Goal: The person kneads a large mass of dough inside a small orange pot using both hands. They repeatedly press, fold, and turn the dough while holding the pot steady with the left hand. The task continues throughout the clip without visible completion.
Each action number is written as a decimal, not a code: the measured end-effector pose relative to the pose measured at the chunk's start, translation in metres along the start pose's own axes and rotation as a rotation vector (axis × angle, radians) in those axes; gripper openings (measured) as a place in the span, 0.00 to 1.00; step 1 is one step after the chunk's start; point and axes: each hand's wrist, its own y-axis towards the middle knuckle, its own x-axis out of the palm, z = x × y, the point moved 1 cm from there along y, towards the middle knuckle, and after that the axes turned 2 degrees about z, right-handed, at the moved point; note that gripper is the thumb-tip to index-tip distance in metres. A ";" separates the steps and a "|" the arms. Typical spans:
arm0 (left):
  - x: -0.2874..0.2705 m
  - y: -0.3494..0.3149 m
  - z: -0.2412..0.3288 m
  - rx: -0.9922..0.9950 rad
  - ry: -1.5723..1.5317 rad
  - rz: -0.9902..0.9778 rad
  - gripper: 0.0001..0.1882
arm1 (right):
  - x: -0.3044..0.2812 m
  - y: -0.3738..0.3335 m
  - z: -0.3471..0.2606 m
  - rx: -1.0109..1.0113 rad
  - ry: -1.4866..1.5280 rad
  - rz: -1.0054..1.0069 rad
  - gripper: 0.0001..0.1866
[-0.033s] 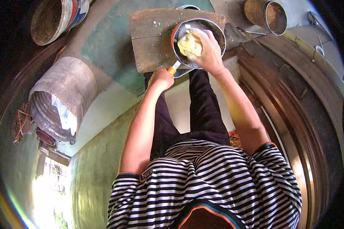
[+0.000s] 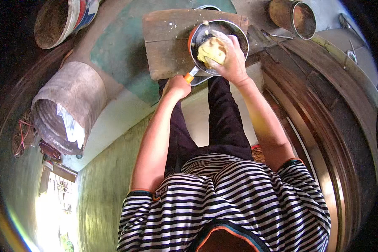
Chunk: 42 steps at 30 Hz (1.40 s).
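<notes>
A frying pan [image 2: 235, 28] with a dark inside, a reddish-orange outer wall and an orange-and-metal handle rests over the right part of a wooden board [image 2: 168, 48]. My left hand [image 2: 177, 87] is closed round the handle's near end. Inside the pan, my right hand [image 2: 233, 61] grips a soft, pale yellow wad [image 2: 212, 51] against the dark surface; its exact kind I cannot make out. Small pale bits lie at the pan's far left rim and on the board. My right palm and fingers hide part of the wad and the pan's bottom.
A corrugated grey drum [image 2: 75, 84] lies on its side at the left, with white material inside. Far left is a white, red and blue bucket [image 2: 77, 17]; far right, a rusty tin [image 2: 303, 20]. A metal utensil [image 2: 277, 35] lies right of the pan. Rounded rims show beneath the board.
My right hand and the yellow wad have shifted slightly right and nearer to me within the pan. My left hand and the pan stay practically in place.
</notes>
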 end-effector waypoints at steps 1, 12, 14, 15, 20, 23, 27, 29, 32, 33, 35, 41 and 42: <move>0.003 0.001 -0.001 0.023 -0.002 0.034 0.18 | -0.004 -0.008 -0.001 0.003 0.022 0.026 0.37; 0.007 0.005 -0.004 0.053 0.022 0.017 0.18 | -0.032 -0.006 0.009 0.120 -0.111 -0.134 0.27; 0.008 0.005 -0.004 0.060 0.018 0.018 0.18 | -0.031 -0.002 0.007 0.140 -0.231 -0.178 0.23; 0.011 0.006 -0.006 0.066 0.018 0.014 0.18 | -0.027 -0.002 0.006 0.110 -0.312 -0.172 0.22; 0.002 -0.001 0.001 0.062 0.034 0.010 0.18 | -0.013 -0.003 -0.003 -0.054 -0.428 -0.121 0.18; 0.002 -0.001 0.001 0.082 -0.003 0.039 0.19 | -0.004 -0.011 0.001 -0.108 -0.369 -0.167 0.17; 0.015 0.006 -0.010 0.065 0.012 0.047 0.18 | 0.012 -0.021 0.004 -0.062 -0.320 -0.140 0.19; 0.010 0.007 -0.007 0.044 0.029 -0.062 0.20 | 0.019 -0.024 0.013 -0.041 -0.333 -0.111 0.22; 0.009 0.007 -0.003 0.054 0.087 -0.051 0.20 | 0.026 -0.022 0.020 -0.028 -0.377 -0.098 0.25; 0.008 0.004 -0.002 0.044 0.056 -0.042 0.18 | 0.027 -0.020 0.020 -0.017 -0.400 -0.101 0.26; 0.011 0.006 -0.006 0.067 0.002 0.013 0.17 | 0.033 -0.018 0.022 -0.013 -0.450 -0.091 0.25; 0.015 0.006 -0.009 0.066 -0.006 0.027 0.18 | 0.051 -0.004 0.028 0.036 -0.620 -0.140 0.22; 0.016 0.004 -0.007 0.066 -0.016 0.036 0.18 | 0.053 -0.004 0.031 0.039 -0.624 -0.144 0.22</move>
